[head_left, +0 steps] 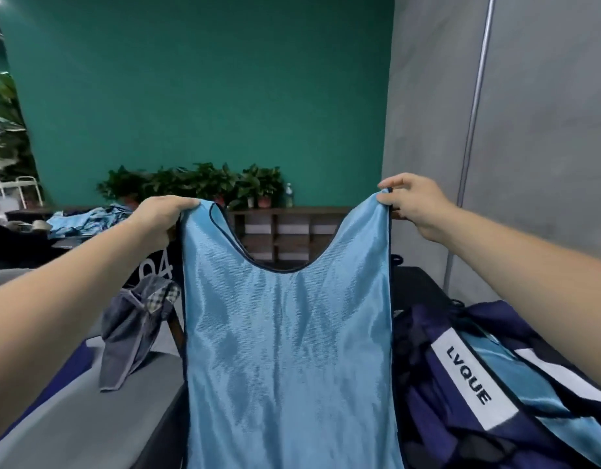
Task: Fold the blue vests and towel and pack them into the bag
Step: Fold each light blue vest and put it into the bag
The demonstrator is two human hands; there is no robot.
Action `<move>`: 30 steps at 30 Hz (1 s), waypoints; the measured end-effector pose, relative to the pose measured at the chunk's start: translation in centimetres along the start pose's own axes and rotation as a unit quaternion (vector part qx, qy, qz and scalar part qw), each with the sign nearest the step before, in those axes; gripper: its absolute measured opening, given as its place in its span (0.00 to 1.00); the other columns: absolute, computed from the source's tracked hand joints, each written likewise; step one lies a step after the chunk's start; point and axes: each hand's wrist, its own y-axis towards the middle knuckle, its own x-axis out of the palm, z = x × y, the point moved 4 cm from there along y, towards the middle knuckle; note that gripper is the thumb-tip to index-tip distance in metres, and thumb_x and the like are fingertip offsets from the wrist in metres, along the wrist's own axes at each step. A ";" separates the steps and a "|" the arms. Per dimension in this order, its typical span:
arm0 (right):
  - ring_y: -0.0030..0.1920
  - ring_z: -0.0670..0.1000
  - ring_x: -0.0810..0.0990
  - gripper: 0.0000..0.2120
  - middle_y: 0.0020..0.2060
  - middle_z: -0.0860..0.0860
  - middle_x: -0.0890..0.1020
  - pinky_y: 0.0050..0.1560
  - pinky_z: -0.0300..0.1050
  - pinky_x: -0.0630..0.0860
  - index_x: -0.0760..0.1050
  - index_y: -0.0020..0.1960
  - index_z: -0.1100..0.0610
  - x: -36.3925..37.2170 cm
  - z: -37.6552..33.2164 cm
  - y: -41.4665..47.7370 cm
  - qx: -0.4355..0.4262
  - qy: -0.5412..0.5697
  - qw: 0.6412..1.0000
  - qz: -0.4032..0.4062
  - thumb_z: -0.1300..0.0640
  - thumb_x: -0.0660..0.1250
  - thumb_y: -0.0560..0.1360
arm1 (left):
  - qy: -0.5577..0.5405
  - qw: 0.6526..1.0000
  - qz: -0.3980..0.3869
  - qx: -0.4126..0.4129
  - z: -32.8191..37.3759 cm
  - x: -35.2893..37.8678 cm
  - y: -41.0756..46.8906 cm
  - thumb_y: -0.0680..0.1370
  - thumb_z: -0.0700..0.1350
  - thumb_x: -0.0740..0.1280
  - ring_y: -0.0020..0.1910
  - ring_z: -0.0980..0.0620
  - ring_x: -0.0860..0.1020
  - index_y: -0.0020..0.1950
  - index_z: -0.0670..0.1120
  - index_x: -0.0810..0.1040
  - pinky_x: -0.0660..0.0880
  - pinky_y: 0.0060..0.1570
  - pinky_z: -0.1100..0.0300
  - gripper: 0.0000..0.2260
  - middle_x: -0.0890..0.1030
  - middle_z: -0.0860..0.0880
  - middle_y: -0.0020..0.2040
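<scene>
A shiny light-blue vest (285, 350) with dark trim hangs upright in front of me, stretched flat between both hands. My left hand (158, 216) grips its left shoulder strap. My right hand (412, 203) pinches the right shoulder strap at the same height. The navy mesh bag (441, 397) with a white LVQUE label lies low at the right, and light-blue fabric (516, 377) shows inside it. A grey-blue towel (133, 330) with a checked patch hangs crumpled over a dark edge to the left of the vest.
A grey surface (89, 418) lies at the lower left. A heap of light-blue vests (89, 220) sits on a far table at the left. A wooden shelf (285, 231) with potted plants (197, 184) stands against the green wall behind.
</scene>
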 end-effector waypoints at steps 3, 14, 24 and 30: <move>0.58 0.54 0.86 0.12 0.52 0.51 0.88 0.65 0.55 0.82 0.87 0.50 0.45 1.3 3.1 0.9 0.017 -0.040 0.998 -0.041 0.56 0.80 0.69 | 0.012 0.999 -0.023 -0.019 -3.7 0.9 1.8 0.78 0.46 0.78 0.48 0.41 0.86 0.61 0.37 0.84 0.82 0.44 0.52 0.17 0.86 0.38 0.57; 0.44 0.47 0.85 0.16 0.46 0.50 0.90 0.41 0.36 0.78 0.81 0.58 0.56 8.2 11.5 3.7 0.048 -0.170 0.968 -0.179 0.72 0.70 0.76 | 0.123 0.990 -0.063 -0.026 -14.8 4.0 8.2 0.78 0.50 0.78 0.52 0.48 0.83 0.53 0.37 0.84 0.80 0.54 0.53 0.16 0.87 0.45 0.52; 0.54 0.49 0.85 0.22 0.50 0.47 0.88 0.55 0.43 0.79 0.78 0.64 0.50 14.2 19.3 8.8 0.055 -0.357 0.877 -0.316 0.72 0.65 0.77 | 0.179 0.977 -0.100 -0.050 -23.3 7.1 15.2 0.79 0.44 0.77 0.47 0.49 0.82 0.53 0.40 0.86 0.80 0.53 0.53 0.07 0.85 0.46 0.48; 0.54 0.47 0.82 0.25 0.53 0.47 0.86 0.48 0.37 0.76 0.76 0.68 0.50 15.7 21.5 12.2 0.000 -0.441 0.845 -0.303 0.70 0.60 0.77 | 0.188 0.975 -0.105 -0.055 -26.3 8.3 19.5 0.78 0.44 0.78 0.47 0.45 0.79 0.45 0.46 0.88 0.76 0.52 0.49 0.03 0.85 0.43 0.48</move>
